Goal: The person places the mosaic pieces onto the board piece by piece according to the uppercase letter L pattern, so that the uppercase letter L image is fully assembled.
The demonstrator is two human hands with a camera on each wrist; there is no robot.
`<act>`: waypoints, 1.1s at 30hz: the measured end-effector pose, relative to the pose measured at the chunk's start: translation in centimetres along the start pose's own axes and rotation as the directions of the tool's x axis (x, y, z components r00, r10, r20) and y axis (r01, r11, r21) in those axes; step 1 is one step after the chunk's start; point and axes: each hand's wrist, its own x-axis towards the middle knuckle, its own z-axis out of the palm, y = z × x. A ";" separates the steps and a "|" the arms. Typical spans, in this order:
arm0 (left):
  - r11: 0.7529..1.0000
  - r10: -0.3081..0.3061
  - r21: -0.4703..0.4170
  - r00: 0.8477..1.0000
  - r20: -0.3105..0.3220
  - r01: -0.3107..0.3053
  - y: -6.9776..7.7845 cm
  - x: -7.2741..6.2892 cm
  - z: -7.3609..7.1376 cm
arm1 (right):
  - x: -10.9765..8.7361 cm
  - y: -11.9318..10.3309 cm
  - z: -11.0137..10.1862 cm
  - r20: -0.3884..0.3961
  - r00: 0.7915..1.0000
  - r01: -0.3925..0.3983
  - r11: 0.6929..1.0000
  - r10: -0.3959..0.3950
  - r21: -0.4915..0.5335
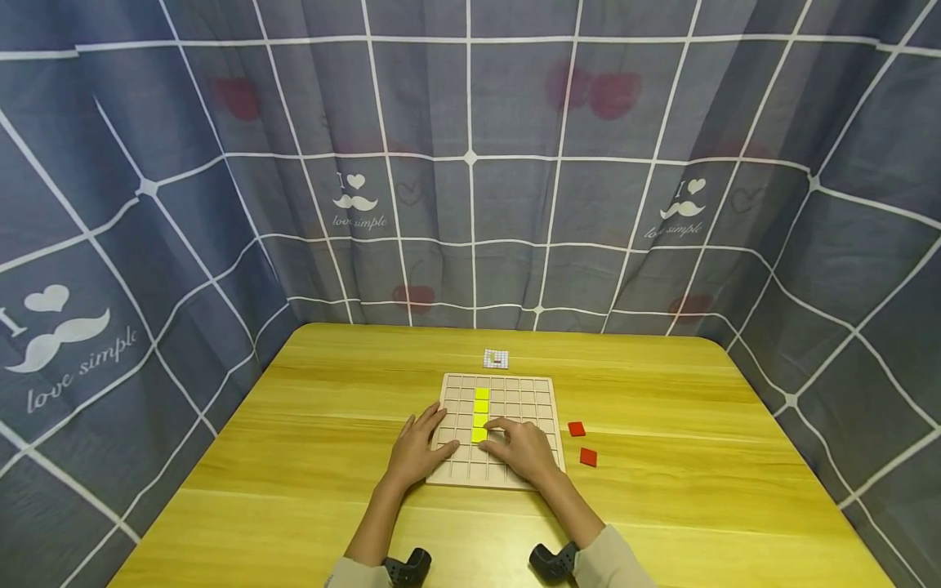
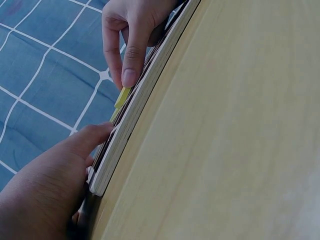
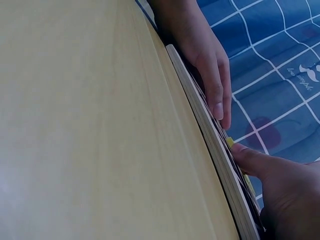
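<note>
A square wooden grid board (image 1: 459,471) lies on the table. Several yellow square tiles (image 1: 481,394) run in a column on it, left of its middle. My left hand (image 1: 413,452) rests along the board's left edge, fingers extended, with its thumb over the grid. Over the board, my right hand (image 1: 524,449) pinches the nearest yellow tile (image 2: 121,97) between thumb and finger. That tile looks tilted in the left wrist view; whether it touches the board cannot be told. Two red square tiles (image 1: 577,429) lie apart on the table, right of the board.
A small card (image 1: 496,359) with a printed grid pattern lies behind the board. The yellow wood-grain table (image 1: 684,425) extends around it. A blue checked curtain (image 1: 507,196) hangs beyond the table's back edge and at both sides.
</note>
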 end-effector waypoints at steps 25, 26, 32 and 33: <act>1.000 0.004 0.000 1.000 0.000 -0.004 0.2 0.1 -0.1 | -0.3 1.8 -2.3 0.038 0.999 -0.033 0.978 0.026 0.206; 1.000 0.008 0.000 1.000 0.000 -0.008 0.2 0.1 0.0 | -0.4 2.1 -2.7 0.032 0.999 -0.038 0.975 0.031 0.219; 1.000 0.014 -0.006 1.000 -0.003 -0.014 0.0 0.1 -0.1 | -0.6 4.6 -5.1 -0.025 0.996 -0.076 0.965 0.084 0.250; 1.000 0.011 -0.005 1.000 -0.002 -0.011 -0.1 0.1 -0.1 | -0.7 5.0 -5.6 -0.028 0.995 -0.090 0.961 0.100 0.261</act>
